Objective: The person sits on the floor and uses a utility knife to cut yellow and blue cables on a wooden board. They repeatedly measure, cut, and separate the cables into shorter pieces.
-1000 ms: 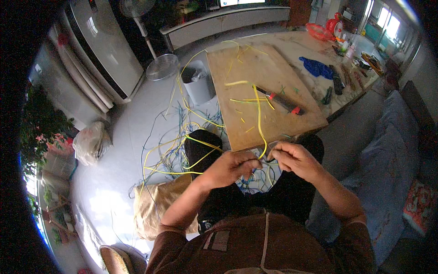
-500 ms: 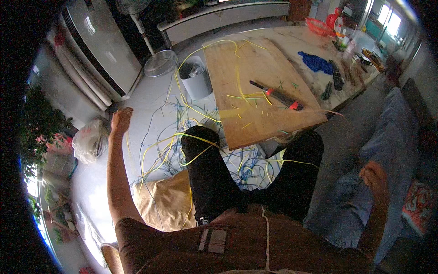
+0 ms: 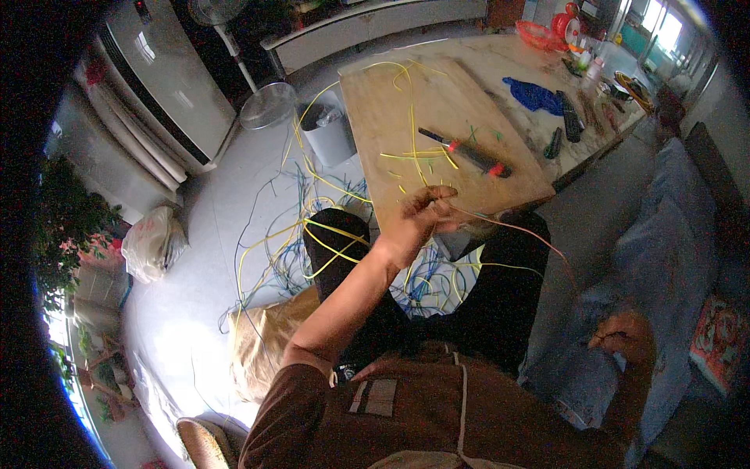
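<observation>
My left hand is at the near edge of the wooden board, its fingers closed on a thin reddish wire. The wire arcs to the right and fades from sight before my right hand. Low at the right, beside the blue-grey cloth, my right hand has curled fingers; what they hold is too dark to make out. A black tool with red parts lies on the board, with yellow wire pieces next to it. Just right of my left hand, something under the board's edge is mostly hidden.
Tangled blue, green and yellow wires cover the floor around my knees. A grey bin stands left of the board. On the marble-patterned table are a blue cloth, dark-handled tools and a red basket.
My left hand has swung from far out on the left to the board's near edge. My right hand has moved slightly down. The view has shifted a little.
</observation>
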Tool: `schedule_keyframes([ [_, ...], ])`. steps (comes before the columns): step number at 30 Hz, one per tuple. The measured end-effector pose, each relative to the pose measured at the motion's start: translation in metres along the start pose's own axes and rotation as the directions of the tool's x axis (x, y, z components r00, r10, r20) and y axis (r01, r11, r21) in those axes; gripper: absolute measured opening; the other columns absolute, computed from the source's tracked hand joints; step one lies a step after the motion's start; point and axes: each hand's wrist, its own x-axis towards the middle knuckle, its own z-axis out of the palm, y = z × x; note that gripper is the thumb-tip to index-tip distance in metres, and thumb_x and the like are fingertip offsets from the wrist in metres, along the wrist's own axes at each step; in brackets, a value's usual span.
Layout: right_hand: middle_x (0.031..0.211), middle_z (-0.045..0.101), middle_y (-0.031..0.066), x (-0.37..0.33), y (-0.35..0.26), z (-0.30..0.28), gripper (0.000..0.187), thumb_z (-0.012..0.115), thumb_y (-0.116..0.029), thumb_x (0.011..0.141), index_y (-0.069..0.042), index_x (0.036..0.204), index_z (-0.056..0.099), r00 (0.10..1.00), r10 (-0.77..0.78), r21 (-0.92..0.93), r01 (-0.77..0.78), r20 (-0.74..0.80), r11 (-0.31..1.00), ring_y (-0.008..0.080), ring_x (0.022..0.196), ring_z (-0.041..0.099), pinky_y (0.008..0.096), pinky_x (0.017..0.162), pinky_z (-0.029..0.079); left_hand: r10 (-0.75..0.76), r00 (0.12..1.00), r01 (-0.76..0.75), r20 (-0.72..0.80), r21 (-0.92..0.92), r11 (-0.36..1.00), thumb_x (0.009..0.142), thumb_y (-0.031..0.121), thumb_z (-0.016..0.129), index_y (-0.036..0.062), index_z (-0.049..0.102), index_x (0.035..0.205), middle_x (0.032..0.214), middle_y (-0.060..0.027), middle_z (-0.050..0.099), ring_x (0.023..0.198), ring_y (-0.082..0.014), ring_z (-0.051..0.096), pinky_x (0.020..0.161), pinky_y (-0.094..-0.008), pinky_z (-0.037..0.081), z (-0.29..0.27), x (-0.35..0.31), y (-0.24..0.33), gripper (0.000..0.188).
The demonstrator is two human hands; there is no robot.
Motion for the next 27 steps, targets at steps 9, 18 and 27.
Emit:
schedule_keyframes([
  [9, 0.076, 0.059, 0.0086, -0.078, 0.072, 0.031, 0.025, 0.05, -0.024, 0.083, -0.002, 0.086, 0.062, 0.849, 0.51, 0.154, -0.527, 0.138, 0.836, 0.0185, 0.072, 0.058, 0.0313, 0.07, 0.044, -0.211, 0.977, 0.21, 0.022, -0.227, 0.951, 0.084, 0.027, 0.052, 0.0074, 0.061, 0.087, 0.08, -0.0004, 0.059, 0.068, -0.01, 0.053, 0.06, -0.0234, 0.043, 0.038, -0.016, -0.056, 0.021],
  [18, 0.098, 0.049, 0.0087, 0.149, -0.037, 0.06, 0.049, 0.049, -0.026, 0.086, -0.006, 0.126, 0.03, 0.833, 0.545, 0.356, -0.54, 0.095, 0.763, 0.017, 0.082, 0.056, 0.03, 0.067, 0.049, 0.311, 0.94, -0.263, -0.139, 0.286, 0.922, 0.085, 0.017, 0.051, 0.0004, 0.057, 0.094, 0.085, -0.0039, 0.055, 0.073, -0.0129, 0.051, 0.067, -0.0252, 0.041, 0.073, -0.034, -0.07, 0.019],
  [27, 0.052, 0.036, -0.0048, 0.189, -0.047, 0.059, 0.028, 0.043, -0.021, 0.089, -0.001, 0.106, 0.052, 0.854, 0.482, 0.269, -0.519, 0.196, 0.811, 0.0035, 0.044, 0.032, 0.0182, 0.038, 0.024, 0.08, 0.963, -0.182, 0.257, 0.402, 0.897, 0.085, 0.012, 0.05, 0.0022, 0.06, 0.092, 0.084, -0.0098, 0.059, 0.08, -0.0153, 0.054, 0.072, -0.0286, 0.043, -0.031, -0.039, -0.005, 0.016],
])
